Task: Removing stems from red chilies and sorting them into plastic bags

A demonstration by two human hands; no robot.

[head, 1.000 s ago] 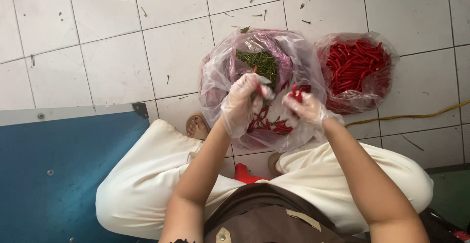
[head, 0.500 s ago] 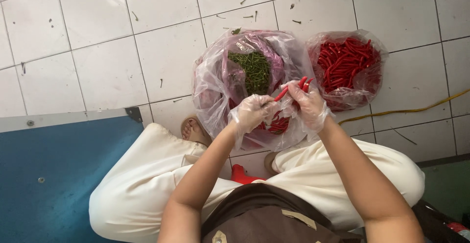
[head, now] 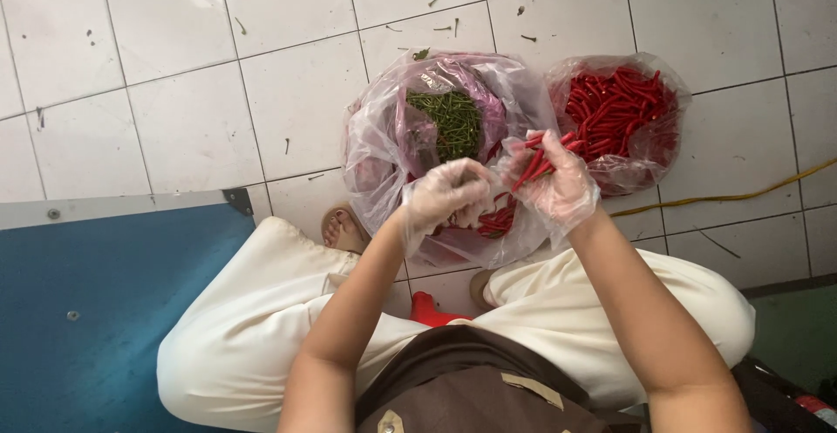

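Both my hands wear thin clear plastic gloves. My right hand (head: pixel 558 184) is closed around a small bunch of red chilies (head: pixel 536 161), held above the near rim of a large clear plastic bag (head: pixel 384 150). That bag holds a heap of green stems (head: pixel 449 123) and some red chilies (head: pixel 497 222) at its near side. My left hand (head: pixel 445 196) hovers with curled fingers over those chilies, just left of my right hand; what it grips is hidden.
A second clear bag full of red chilies (head: pixel 619 110) sits to the right on the white tiled floor (head: pixel 157 67). A blue panel (head: pixel 96 311) lies at the left, a yellow cord (head: pixel 750 193) at the right. Stem scraps dot the tiles.
My right hand has lifted out of the bag toward the right with a bunch of red chilies. My left hand has dropped slightly toward the bag's near side.
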